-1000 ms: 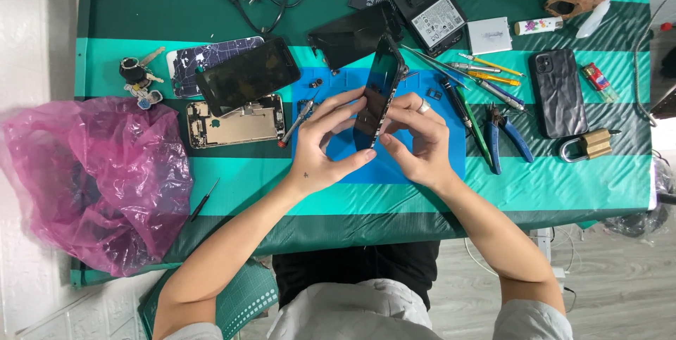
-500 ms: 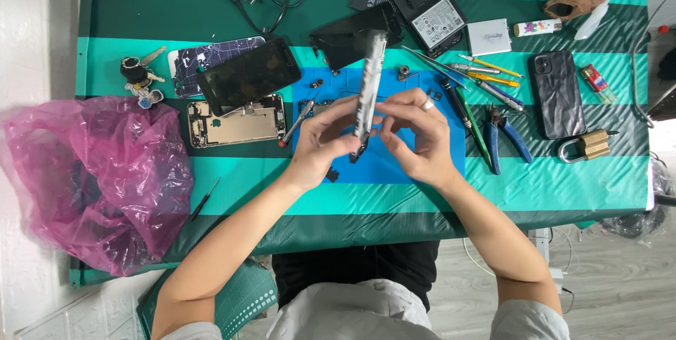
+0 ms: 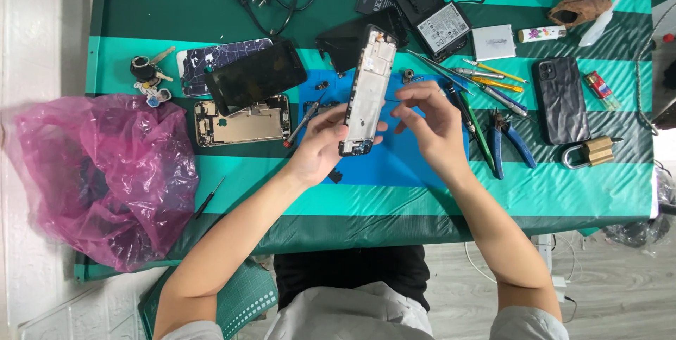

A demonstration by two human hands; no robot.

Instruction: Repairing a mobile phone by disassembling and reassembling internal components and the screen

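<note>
Change since earlier frames: phone frame (image 3: 366, 90) now shows its inner face up; right hand (image 3: 431, 123) has let go and drawn slightly aside.
Holder: left hand (image 3: 325, 144), grip closed on the frame's lower end.
Frame position: raised above the blue mat (image 3: 394, 160) on the worktop (image 3: 422, 199).
Long axis: near end at the left fingers, far end tilting up and slightly right.
Right grip: narrow, fingertips pinched near the frame's right edge; whether they hold anything I cannot tell.
Nearer hand: left, touching; right just beside.
</note>
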